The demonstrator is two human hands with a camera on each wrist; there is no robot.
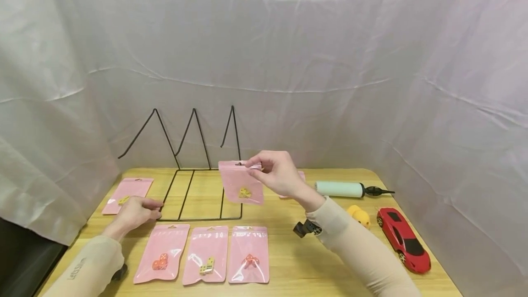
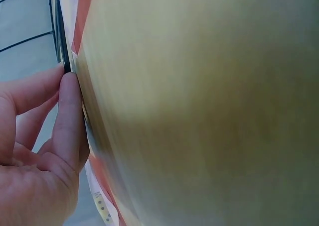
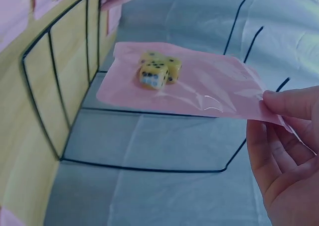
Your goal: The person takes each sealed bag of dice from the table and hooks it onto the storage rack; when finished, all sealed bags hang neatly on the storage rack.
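Observation:
My right hand [image 1: 277, 174] pinches the top edge of a pink zip bag [image 1: 233, 181] between thumb and fingers. The bag hangs upright in front of the rightmost hook of a black wire rack [image 1: 187, 195], overlapping it in the head view. Yellow dice [image 3: 155, 75] show through its film in the right wrist view. My left hand [image 1: 134, 213] pinches the front left part of the rack's base, with thumb and finger on the wire [image 2: 66, 61] in the left wrist view. Three angled hooks rise from the rack's back, and no bag hangs on them.
In front lie three pink bags: one with orange dice [image 1: 160, 262], one with yellow dice [image 1: 207, 267], one with red pieces [image 1: 249, 261]. Another bag [image 1: 134, 188] lies far left. A pale green pump [image 1: 339, 189], yellow toy [image 1: 359, 216] and red toy car [image 1: 403, 240] sit right.

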